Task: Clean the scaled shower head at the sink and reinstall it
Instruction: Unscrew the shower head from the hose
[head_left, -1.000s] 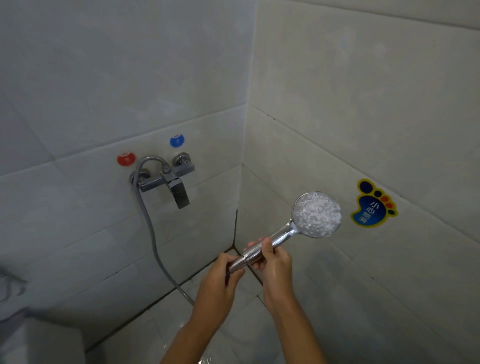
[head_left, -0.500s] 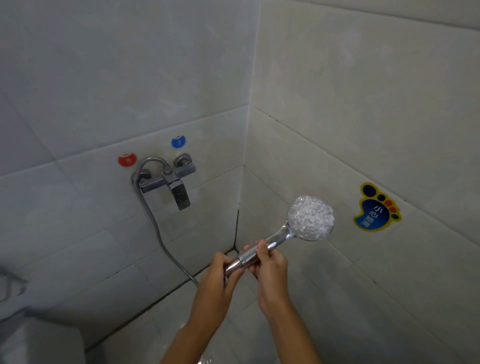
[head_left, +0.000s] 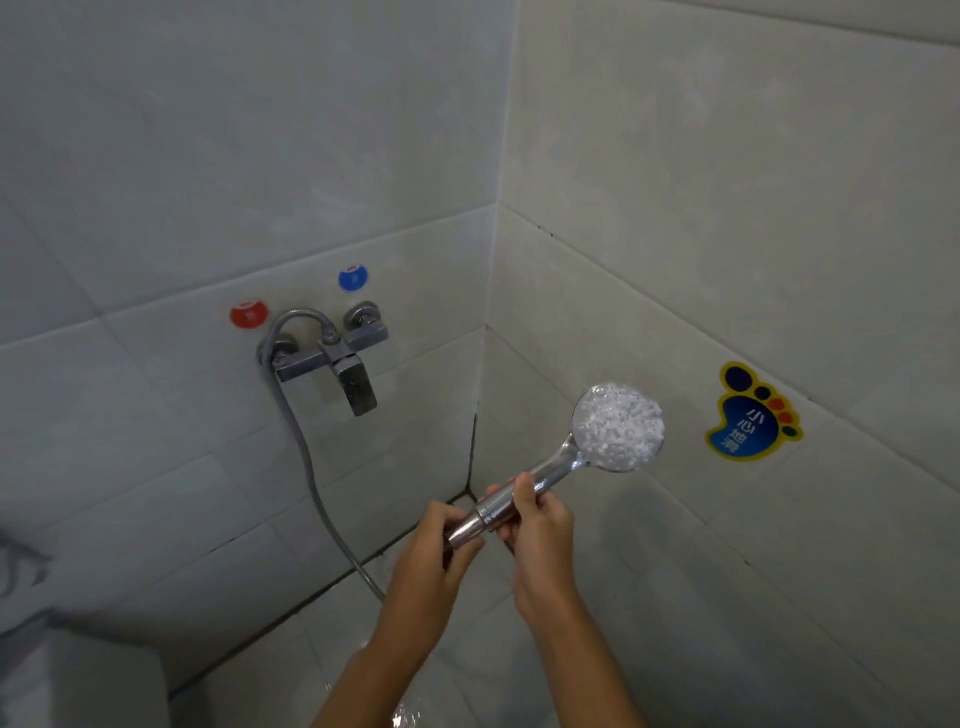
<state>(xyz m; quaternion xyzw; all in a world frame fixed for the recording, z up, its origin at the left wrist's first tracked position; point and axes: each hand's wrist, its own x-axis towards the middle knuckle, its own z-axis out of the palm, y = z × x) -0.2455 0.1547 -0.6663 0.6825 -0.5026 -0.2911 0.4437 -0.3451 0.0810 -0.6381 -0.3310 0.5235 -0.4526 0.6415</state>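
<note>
I hold a chrome shower head (head_left: 617, 428) out in front of the tiled corner, its round face crusted with white scale and turned towards me. My right hand (head_left: 537, 525) grips the handle, thumb on top. My left hand (head_left: 441, 540) pinches the nut at the handle's lower end, where the grey metal hose (head_left: 306, 457) joins it. The hose runs down from the wall mixer tap (head_left: 332, 358) and disappears behind my left forearm.
Red (head_left: 249, 314) and blue (head_left: 354, 278) markers sit on the wall above the tap. A blue and yellow foot-shaped sticker (head_left: 748, 415) is on the right wall. A white object (head_left: 78, 675) fills the lower left corner. The floor below is wet.
Both hands and the shower head have shifted slightly left and down in the view. The grip on the handle and the hose nut looks the same.
</note>
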